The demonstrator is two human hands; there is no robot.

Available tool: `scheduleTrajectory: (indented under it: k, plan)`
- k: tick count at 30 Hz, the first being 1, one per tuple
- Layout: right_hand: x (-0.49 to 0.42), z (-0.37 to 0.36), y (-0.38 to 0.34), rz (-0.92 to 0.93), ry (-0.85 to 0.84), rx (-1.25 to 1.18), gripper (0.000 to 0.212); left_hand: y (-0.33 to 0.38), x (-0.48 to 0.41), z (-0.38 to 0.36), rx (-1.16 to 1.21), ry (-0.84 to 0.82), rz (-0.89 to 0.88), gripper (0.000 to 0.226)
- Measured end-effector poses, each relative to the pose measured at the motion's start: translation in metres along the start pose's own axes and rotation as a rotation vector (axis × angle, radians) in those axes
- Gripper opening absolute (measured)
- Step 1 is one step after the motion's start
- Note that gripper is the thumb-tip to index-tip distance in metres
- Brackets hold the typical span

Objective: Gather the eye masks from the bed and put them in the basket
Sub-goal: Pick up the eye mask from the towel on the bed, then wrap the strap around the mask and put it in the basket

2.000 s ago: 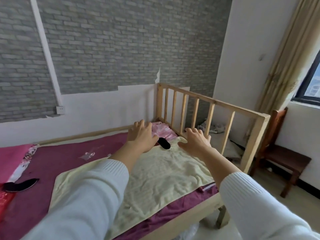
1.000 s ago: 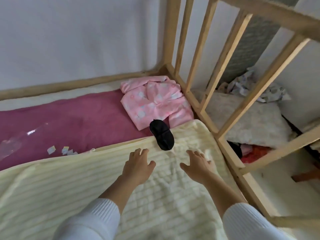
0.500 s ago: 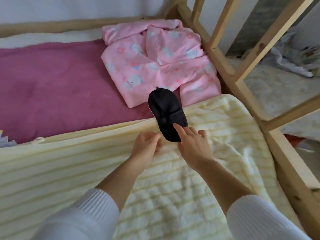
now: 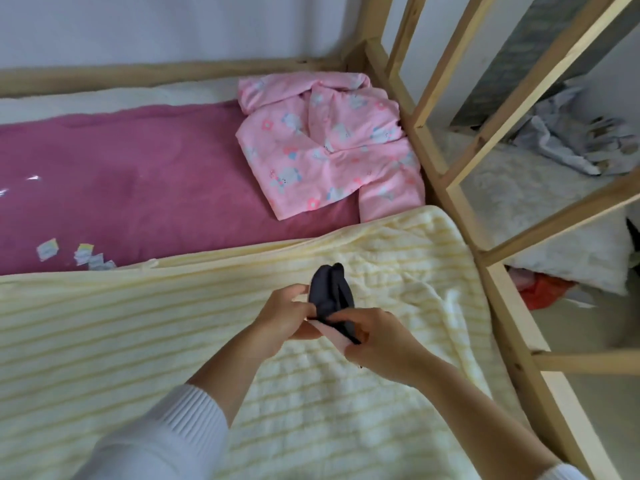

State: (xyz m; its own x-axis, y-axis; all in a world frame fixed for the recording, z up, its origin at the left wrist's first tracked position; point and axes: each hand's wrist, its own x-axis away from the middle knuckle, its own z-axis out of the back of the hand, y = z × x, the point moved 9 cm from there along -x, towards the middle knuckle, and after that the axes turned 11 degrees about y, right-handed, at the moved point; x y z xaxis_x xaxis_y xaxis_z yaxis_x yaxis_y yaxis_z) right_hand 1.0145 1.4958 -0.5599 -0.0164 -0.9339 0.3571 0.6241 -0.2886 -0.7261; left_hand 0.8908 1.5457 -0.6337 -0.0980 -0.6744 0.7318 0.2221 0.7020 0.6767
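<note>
A black eye mask (image 4: 329, 292) with a pink underside is lifted off the pale yellow blanket (image 4: 346, 410) and folded upright between both hands. My left hand (image 4: 287, 313) pinches its left side. My right hand (image 4: 377, 336) grips its lower right edge, where the pink lining shows. The mask's lower part is hidden by my fingers. No basket is in view.
A folded pink pyjama top (image 4: 329, 143) lies on the magenta sheet (image 4: 138, 181) near the bed's corner. Wooden bed rails (image 4: 446, 181) run along the right side. Small paper scraps (image 4: 83, 254) lie at the left. Beyond the rails sit a white cushion (image 4: 540, 209) and crumpled cloth.
The mask lay flat at the blanket's edge with my right fingers on it; now both hands hold it raised and folded, nearer to me. The view has pulled back a little.
</note>
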Motion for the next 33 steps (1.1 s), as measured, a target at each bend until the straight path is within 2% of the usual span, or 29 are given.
scheduleTrajectory:
  k: [4, 6, 8, 11, 14, 17, 19, 20, 22, 23, 26, 28, 31, 32, 33]
  plan:
    - [0.053, 0.002, -0.02, -0.016, -0.129, 0.37, 0.02, 0.006, 0.066, 0.022, -0.172, 0.062, -0.109, 0.031]
    - [0.082, 0.0, -0.037, 0.009, -0.184, 0.479, 0.018, 0.012, 0.101, 0.034, -0.186, 0.083, -0.154, 0.032]
    - [0.109, -0.002, -0.057, 0.06, -0.17, 0.581, 0.017, 0.017, 0.138, 0.046, -0.166, 0.087, -0.184, 0.036]
    - [0.142, 0.008, -0.098, 0.217, 0.036, 0.695, 0.023, 0.021, 0.189, 0.071, -0.071, 0.117, -0.195, 0.042]
    - [0.178, 0.034, -0.136, 0.282, 0.322, 0.634, 0.024, 0.013, 0.235, 0.099, 0.147, 0.138, -0.115, 0.042]
    - [0.216, 0.047, -0.167, 0.383, 0.472, 0.642, 0.018, 0.0, 0.277, 0.117, 0.434, 0.088, -0.028, 0.024]
    - [0.238, 0.054, -0.186, 0.443, 0.554, 0.617, 0.015, -0.005, 0.301, 0.131, 0.462, 0.133, -0.07, 0.012]
    - [0.247, 0.059, -0.194, 0.446, 0.591, 0.58, 0.013, -0.006, 0.313, 0.14, 0.447, 0.178, -0.112, 0.009]
    - [0.258, 0.071, -0.202, 0.386, 0.644, 0.427, 0.008, -0.011, 0.332, 0.157, 0.421, 0.243, -0.156, 0.021]
    - [0.261, 0.077, -0.203, 0.319, 0.639, 0.26, 0.004, -0.015, 0.341, 0.164, 0.415, 0.259, -0.148, 0.03]
    - [0.265, 0.069, -0.204, 0.121, 0.374, -0.533, 0.011, -0.033, 0.363, 0.178, 0.425, 0.243, -0.115, 0.043]
    - [0.272, 0.053, -0.212, 0.077, 0.165, -0.837, 0.013, -0.043, 0.377, 0.183, 0.432, 0.206, -0.134, 0.036]
    - [0.294, 0.019, -0.232, 0.077, -0.044, -0.901, 0.026, -0.055, 0.396, 0.197, 0.322, 0.292, -0.207, 0.019]
    - [0.303, 0.011, -0.241, 0.097, -0.084, -0.946, 0.027, -0.06, 0.403, 0.202, 0.285, 0.344, -0.233, 0.016]
    - [0.308, 0.007, -0.248, 0.136, -0.049, -0.921, 0.022, -0.063, 0.41, 0.206, 0.259, 0.392, -0.263, 0.012]
